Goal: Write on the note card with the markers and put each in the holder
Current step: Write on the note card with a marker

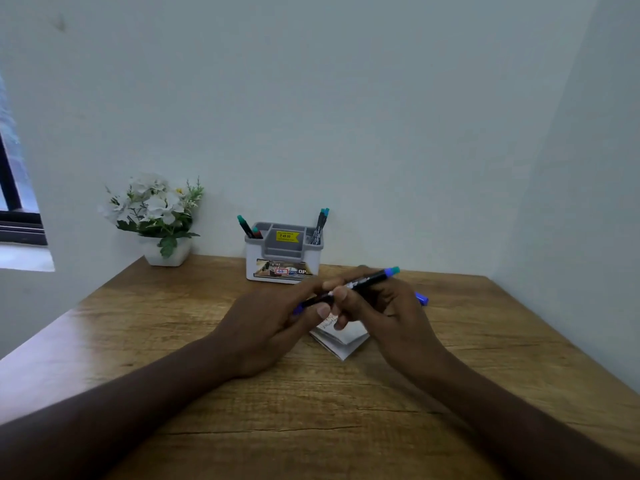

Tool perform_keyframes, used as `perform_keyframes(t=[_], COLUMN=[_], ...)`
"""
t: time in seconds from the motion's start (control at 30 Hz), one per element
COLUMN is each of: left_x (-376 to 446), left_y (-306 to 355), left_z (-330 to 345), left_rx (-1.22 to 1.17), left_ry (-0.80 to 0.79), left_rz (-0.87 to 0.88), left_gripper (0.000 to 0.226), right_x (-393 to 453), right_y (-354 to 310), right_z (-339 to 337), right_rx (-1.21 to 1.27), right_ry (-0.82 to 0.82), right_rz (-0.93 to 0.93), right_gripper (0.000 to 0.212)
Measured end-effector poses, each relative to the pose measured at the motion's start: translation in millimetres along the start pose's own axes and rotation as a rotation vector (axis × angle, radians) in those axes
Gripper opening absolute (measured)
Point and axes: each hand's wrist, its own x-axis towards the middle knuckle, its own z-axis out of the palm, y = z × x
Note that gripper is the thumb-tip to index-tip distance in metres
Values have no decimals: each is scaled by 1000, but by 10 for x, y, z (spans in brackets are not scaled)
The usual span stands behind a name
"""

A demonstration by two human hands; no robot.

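Observation:
A black marker (369, 279) with a teal end lies slanted between both hands above the table. My left hand (273, 327) grips its lower end, where a bit of blue shows at the fingers. My right hand (384, 306) pinches its middle. A blue piece (422, 298), perhaps a cap, sticks out behind my right hand. The white note card (343, 341) lies under the hands, with some handwriting on it, mostly hidden. The grey and white holder (284, 252) stands at the back with markers in its left and right compartments.
A white pot of white flowers (156, 216) stands at the back left of the wooden table (311, 410). Walls close the table at the back and right. A window edge shows at far left.

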Motion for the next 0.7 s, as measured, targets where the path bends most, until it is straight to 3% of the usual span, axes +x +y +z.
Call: perform_keyframes(t=[0.13,0.2,0.37,0.47,0.7], left_x=[-9,2,7,28,46], left_y=[-1,-11,-30,-39,-45], left_z=[-11,-2,21,26,19], left_rx=[76,141,200,212,216], left_ry=[16,-29,-148,-178,-218], left_rz=[-117,-125,-117,-129,-155], left_gripper=[47,45,47,49,40], right_x=[134,171,212,203,166], right_y=[2,89,288,289,309], right_z=[-173,-267,-371,-378,-318], right_rx=[172,152,83,83,-153], right_ry=[305,355,334,267,140], right_rz=[50,137,332,343,376], right_gripper=[31,35,34,15,8])
